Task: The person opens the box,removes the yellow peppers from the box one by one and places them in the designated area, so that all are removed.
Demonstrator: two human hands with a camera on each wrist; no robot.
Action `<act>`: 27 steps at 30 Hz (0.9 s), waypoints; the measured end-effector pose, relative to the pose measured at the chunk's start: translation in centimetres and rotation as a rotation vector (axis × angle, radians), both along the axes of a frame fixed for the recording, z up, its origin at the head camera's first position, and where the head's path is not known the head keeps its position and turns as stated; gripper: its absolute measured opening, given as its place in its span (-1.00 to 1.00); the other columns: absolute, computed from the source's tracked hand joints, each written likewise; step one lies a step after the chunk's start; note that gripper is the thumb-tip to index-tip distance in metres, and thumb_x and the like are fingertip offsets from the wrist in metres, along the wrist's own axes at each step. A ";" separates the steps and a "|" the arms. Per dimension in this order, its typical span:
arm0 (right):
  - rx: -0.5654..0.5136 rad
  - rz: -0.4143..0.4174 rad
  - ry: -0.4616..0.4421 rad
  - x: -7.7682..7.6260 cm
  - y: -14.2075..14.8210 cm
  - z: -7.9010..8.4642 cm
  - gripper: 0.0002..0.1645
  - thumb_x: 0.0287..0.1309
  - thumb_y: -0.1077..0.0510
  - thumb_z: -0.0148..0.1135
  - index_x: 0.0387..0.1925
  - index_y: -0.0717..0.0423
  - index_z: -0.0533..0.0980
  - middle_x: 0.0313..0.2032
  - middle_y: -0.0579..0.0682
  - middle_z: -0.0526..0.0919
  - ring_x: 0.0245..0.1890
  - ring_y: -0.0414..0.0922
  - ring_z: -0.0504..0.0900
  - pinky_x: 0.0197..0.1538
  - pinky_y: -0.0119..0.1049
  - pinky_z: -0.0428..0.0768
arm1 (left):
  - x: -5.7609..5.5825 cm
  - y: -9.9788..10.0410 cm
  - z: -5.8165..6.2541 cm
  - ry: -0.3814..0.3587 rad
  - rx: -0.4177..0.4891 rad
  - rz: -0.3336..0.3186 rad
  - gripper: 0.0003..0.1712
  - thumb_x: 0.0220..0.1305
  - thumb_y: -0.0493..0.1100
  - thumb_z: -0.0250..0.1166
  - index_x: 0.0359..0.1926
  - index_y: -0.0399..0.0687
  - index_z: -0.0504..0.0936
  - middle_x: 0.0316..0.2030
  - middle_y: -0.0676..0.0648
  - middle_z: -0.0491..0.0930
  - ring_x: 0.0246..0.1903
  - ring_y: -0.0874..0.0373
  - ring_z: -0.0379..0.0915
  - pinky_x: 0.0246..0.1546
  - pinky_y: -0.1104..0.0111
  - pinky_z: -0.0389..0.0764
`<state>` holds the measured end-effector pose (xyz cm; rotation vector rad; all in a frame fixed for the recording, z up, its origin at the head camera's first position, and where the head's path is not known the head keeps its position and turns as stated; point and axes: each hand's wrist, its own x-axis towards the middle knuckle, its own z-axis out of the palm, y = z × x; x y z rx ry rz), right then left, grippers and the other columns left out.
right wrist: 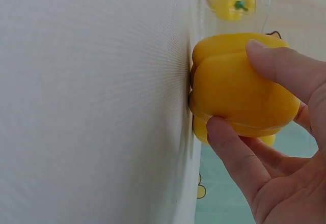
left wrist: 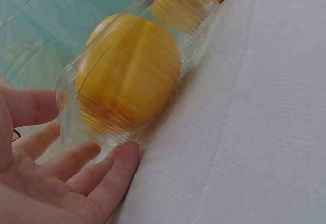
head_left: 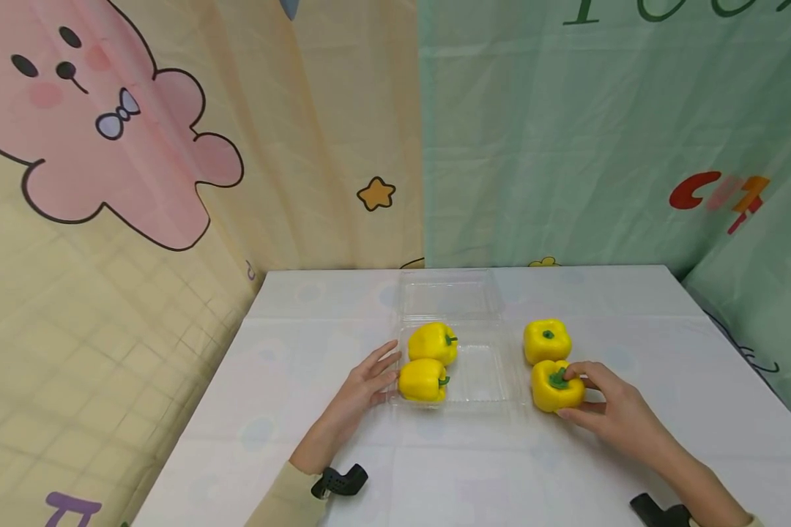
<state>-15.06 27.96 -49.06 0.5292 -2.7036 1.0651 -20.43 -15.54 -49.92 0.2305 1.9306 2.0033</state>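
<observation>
Two yellow bell peppers, a rear one [head_left: 428, 342] and a front one [head_left: 419, 381], lie on their sides in the left part of a clear plastic clamshell box [head_left: 484, 377], stems to the right. My left hand [head_left: 361, 386] is at the box's left wall, its fingers loosely extended and touching the plastic. To the right of the box, my right hand [head_left: 616, 406] grips a yellow bell pepper [right wrist: 239, 84] between thumb and fingers. That pepper stands stem up on the table. Directly behind it stands another upright yellow bell pepper [head_left: 544, 342].
The box's transparent lid [head_left: 448, 298] lies folded back toward the table's far edge. A white cloth covers the table [head_left: 290, 351]. Printed curtains [head_left: 343, 132] hang behind and at both sides. Each wrist wears a black strap mount [head_left: 340, 481].
</observation>
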 end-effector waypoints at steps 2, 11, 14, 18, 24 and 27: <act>0.007 -0.006 0.003 0.0 0.0 0.0 -0.25 -0.10 0.19 0.64 0.11 -0.02 0.41 0.03 -0.05 0.50 0.04 0.14 0.58 -0.19 -0.22 0.71 | 0.1 0.0 0.0 0.000 0.000 -0.001 -0.33 0.51 -0.14 0.17 0.53 0.30 0.22 0.50 -0.10 0.18 0.38 -0.06 0.26 0.17 0.16 0.52; -0.002 -0.014 -0.010 0.1 -0.1 0.5 -0.25 -0.11 0.24 0.63 0.09 -0.03 0.40 0.02 -0.01 0.51 0.06 0.20 0.59 -0.17 -0.21 0.71 | 0.2 0.1 0.1 -0.001 0.003 0.000 -0.33 0.51 -0.13 0.16 0.54 0.28 0.21 0.50 -0.10 0.18 0.38 -0.06 0.27 0.16 0.15 0.52; -0.001 -0.016 -0.009 0.1 -0.2 0.6 -0.26 -0.11 0.24 0.63 0.09 -0.02 0.40 0.02 -0.01 0.51 0.05 0.20 0.59 -0.17 -0.21 0.71 | 0.1 0.1 0.1 -0.001 0.000 -0.004 -0.32 0.51 -0.13 0.15 0.56 0.23 0.18 0.51 -0.11 0.17 0.38 -0.07 0.26 0.16 0.15 0.52; -0.007 -0.015 -0.017 0.2 -0.1 0.7 -0.25 -0.12 0.26 0.63 0.08 -0.02 0.39 0.02 0.00 0.51 0.04 0.20 0.60 -0.17 -0.23 0.71 | 0.1 0.0 0.1 -0.003 -0.002 -0.007 -0.32 0.52 -0.11 0.15 0.56 0.23 0.17 0.51 -0.11 0.17 0.39 -0.07 0.25 0.18 0.15 0.51; -0.018 -0.021 -0.065 0.3 0.0 0.6 -0.23 -0.11 0.25 0.63 0.08 -0.04 0.35 0.08 0.05 0.48 0.08 0.30 0.58 -0.21 -0.27 0.71 | 0.1 0.0 0.2 -0.006 -0.002 -0.006 -0.34 0.52 -0.12 0.15 0.54 0.28 0.20 0.51 -0.11 0.17 0.40 -0.07 0.24 0.19 0.13 0.50; -0.022 -0.023 -0.064 0.3 -0.1 0.6 -0.22 -0.11 0.24 0.63 0.09 -0.04 0.35 0.05 0.03 0.48 0.09 0.31 0.57 -0.21 -0.27 0.71 | 0.1 0.0 0.2 -0.009 -0.002 -0.003 -0.34 0.52 -0.12 0.15 0.54 0.28 0.20 0.51 -0.11 0.17 0.40 -0.08 0.23 0.20 0.12 0.50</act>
